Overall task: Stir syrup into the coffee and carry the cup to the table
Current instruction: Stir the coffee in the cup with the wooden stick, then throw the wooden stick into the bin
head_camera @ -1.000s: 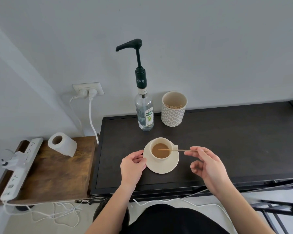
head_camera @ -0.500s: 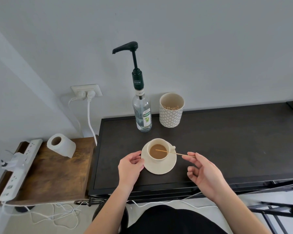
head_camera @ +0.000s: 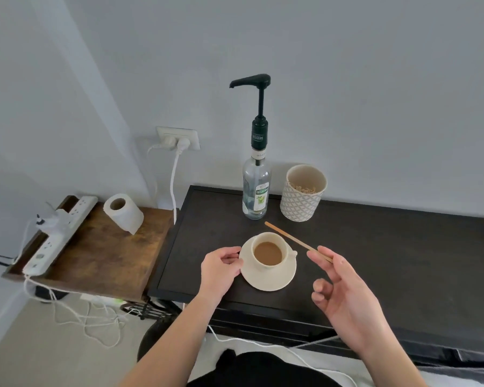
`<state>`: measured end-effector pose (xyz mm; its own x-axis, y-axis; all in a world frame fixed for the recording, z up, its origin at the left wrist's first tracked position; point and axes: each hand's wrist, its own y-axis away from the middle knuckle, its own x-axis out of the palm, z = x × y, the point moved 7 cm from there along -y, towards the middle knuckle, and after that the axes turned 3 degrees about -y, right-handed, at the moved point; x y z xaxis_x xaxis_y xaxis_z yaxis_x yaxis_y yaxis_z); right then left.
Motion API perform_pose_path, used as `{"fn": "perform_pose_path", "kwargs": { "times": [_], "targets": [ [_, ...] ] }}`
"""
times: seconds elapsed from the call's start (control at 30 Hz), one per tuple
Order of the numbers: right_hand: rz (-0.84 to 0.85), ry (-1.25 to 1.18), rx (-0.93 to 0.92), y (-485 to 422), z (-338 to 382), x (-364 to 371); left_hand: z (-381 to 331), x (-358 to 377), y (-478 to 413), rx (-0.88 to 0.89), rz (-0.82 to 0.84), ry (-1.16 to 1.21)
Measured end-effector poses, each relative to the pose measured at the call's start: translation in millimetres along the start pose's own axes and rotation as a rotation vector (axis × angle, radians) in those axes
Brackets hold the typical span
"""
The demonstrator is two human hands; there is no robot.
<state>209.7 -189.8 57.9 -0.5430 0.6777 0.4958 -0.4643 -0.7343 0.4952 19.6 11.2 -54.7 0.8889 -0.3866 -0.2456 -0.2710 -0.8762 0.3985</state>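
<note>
Coffee (head_camera: pixel 268 253), light brown, fills a cream cup (head_camera: pixel 271 254) that sits upright on a matching saucer (head_camera: pixel 266 280) near the front left of the dark table (head_camera: pixel 389 247). The cup's small handle points right, toward the right hand (head_camera: pixel 344 291). That hand pinches the near end of a thin wooden stir stick (head_camera: pixel 294 240) between thumb and forefinger; the stick is clear of the coffee, its long axis running from the fingers up and left, its free tip pointing toward the syrup bottle (head_camera: pixel 256 191). The left hand (head_camera: pixel 221 268) closes its fingers on the saucer's left rim. Behind the cup, the pump bottle stands upright with its spout facing left, just beside a patterned holder (head_camera: pixel 301 199) of sticks. A paper roll (head_camera: pixel 123 213) lies on the wooden side shelf (head_camera: pixel 101 255).
</note>
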Motion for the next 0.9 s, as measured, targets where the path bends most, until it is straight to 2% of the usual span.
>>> {"fn": "perform_pose_path", "kwargs": {
  "times": [0.2, 0.27, 0.4, 0.47, 0.67, 0.9],
  "targets": [
    [0.083, 0.068, 0.015, 0.6, 7.6, 20.4, -28.5, -9.1, 32.1, 0.13, -0.124, -0.13],
    [0.125, 0.111, 0.038, -1.3, 1.9, 28.4, -32.7, -8.3, 46.7, 0.103, -0.065, 0.003],
    [0.217, 0.196, 0.089, -3.6, -21.2, 49.9, -37.7, -4.1, 80.0, 0.001, 0.18, 0.3],
    [0.257, 0.235, 0.115, -3.0, -34.2, 63.4, -40.3, -11.2, 92.4, 0.007, 0.207, 0.445],
    [0.336, 0.407, 0.169, -3.0, -74.5, 103.3, -19.2, -57.3, 95.3, 0.011, 0.023, 0.624],
    [0.446, 0.846, 0.076, -8.6, -134.7, 162.4, 41.7, -132.7, 87.9, -0.11, -0.103, 0.804]
  ]
}}
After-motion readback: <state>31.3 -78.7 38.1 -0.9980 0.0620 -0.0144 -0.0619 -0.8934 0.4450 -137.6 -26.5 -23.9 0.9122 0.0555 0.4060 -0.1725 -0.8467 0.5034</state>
